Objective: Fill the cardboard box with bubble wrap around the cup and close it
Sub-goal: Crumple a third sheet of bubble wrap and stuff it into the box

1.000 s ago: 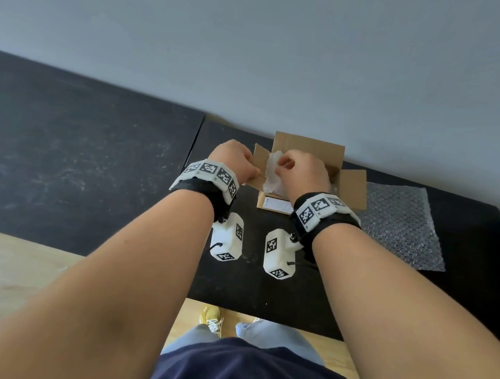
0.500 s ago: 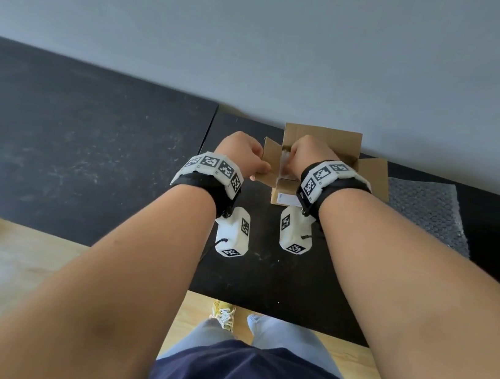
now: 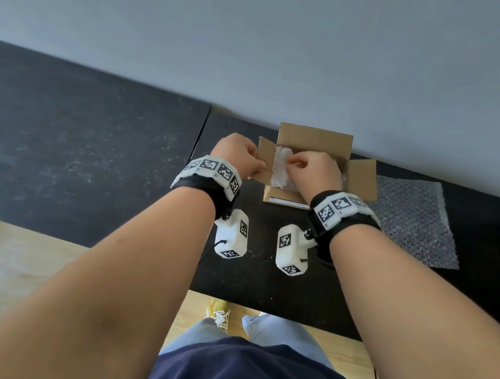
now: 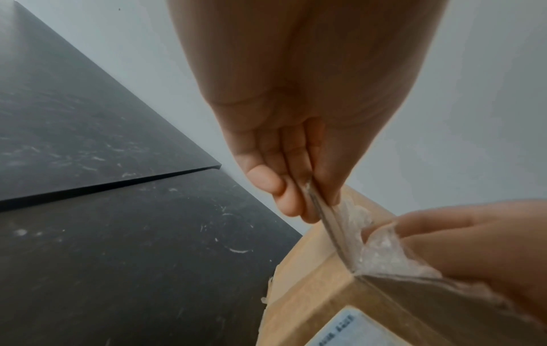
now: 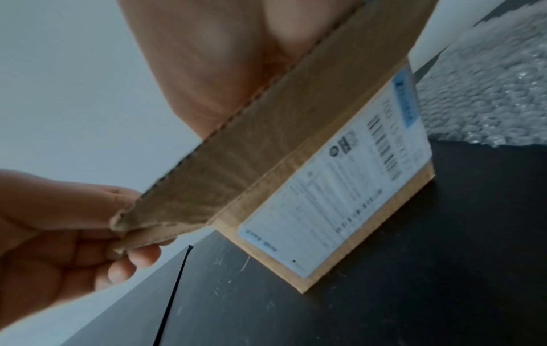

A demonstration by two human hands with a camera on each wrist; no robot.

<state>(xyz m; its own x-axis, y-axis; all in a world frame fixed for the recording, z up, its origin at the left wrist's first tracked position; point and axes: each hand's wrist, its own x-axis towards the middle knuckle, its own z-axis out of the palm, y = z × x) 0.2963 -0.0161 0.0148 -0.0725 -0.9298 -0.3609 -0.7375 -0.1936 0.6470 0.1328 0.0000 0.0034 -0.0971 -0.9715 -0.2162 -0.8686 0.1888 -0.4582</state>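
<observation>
The small cardboard box (image 3: 359, 179) stands on the black table with its flaps up. White bubble wrap (image 3: 280, 169) fills its left side, and the cup is hidden. My left hand (image 3: 258, 166) pinches the box's left flap (image 3: 263, 156) between thumb and fingers; the left wrist view shows that grip (image 4: 308, 199) on the flap's edge (image 4: 328, 222). My right hand (image 3: 297, 162) reaches into the box with fingers curled on the bubble wrap (image 4: 381, 252). In the right wrist view the near flap (image 5: 266, 145) hides those fingers, and the left hand (image 5: 127, 231) holds the flap's corner.
A flat spare sheet of bubble wrap (image 3: 411, 221) lies right of the box. A grey wall runs just behind the box. A seam (image 3: 199, 137) separates two black tabletops (image 3: 71, 148). The box front bears a white shipping label (image 5: 340, 187).
The right hand went deep into the box half a second ago and has drawn back up, so the wrap shows again. The left hand kept its hold on the left flap.
</observation>
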